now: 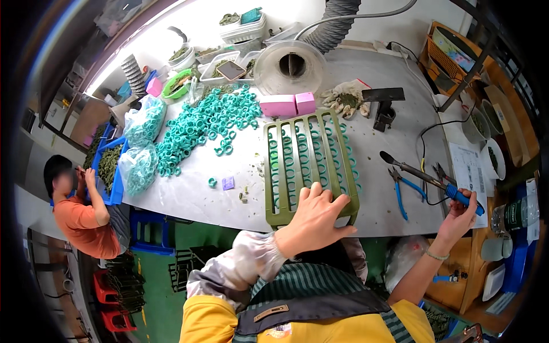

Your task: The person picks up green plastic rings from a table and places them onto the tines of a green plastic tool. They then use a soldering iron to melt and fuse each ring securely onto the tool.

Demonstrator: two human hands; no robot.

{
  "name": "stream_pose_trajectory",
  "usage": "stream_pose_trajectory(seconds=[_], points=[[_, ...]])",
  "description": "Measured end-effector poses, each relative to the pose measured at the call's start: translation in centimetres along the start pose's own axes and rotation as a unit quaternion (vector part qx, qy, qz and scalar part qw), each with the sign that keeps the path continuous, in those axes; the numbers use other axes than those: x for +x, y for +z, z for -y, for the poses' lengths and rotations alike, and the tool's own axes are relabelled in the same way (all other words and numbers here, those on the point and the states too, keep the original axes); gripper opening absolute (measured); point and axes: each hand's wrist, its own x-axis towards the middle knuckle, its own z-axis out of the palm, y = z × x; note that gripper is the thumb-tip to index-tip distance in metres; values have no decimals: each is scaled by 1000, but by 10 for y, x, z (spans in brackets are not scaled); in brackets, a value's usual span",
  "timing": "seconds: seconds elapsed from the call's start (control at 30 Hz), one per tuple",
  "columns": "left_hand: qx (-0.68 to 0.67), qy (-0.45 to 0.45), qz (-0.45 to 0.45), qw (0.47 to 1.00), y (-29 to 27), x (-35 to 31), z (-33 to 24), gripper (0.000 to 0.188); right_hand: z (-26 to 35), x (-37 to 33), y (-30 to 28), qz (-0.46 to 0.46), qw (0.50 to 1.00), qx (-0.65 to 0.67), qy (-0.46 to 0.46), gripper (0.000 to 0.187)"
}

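Observation:
My left hand (316, 219) lies on the near edge of an olive-green slatted rack (306, 166), fingers apart and thumb out to the right. Under the slats and along the rack's right side show rows of teal rings. At the right, my right hand (456, 217) is closed round the blue grip of a long dark tool (420, 174), which looks like a soldering iron with a broad rounded tip. Its tip points left and away from me, above the table. A big pile of loose teal rings (200, 126) spreads left of the rack.
Blue-handled pliers (403, 191) lie under the tool, beside a black cable (423, 137). Pink blocks (280, 105), a soiled glove (346, 98) and a black stand (384, 108) sit beyond the rack. A funnel-shaped extraction hood (274, 74) stands behind. A co-worker (86, 211) sits at left.

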Motion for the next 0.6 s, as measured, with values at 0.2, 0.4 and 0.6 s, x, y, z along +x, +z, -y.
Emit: stream_pose_trajectory(seconds=[0.2, 0.4, 0.6], points=[[39, -27, 15, 999, 33, 15, 9, 52, -2, 2, -4, 9, 1000, 7, -4, 26], [55, -31, -3, 998, 46, 17, 10, 51, -6, 3, -3, 12, 1000, 0, -7, 27], [-23, 4, -40, 999, 35, 13, 22, 38, -10, 8, -12, 8, 1000, -23, -14, 29]])
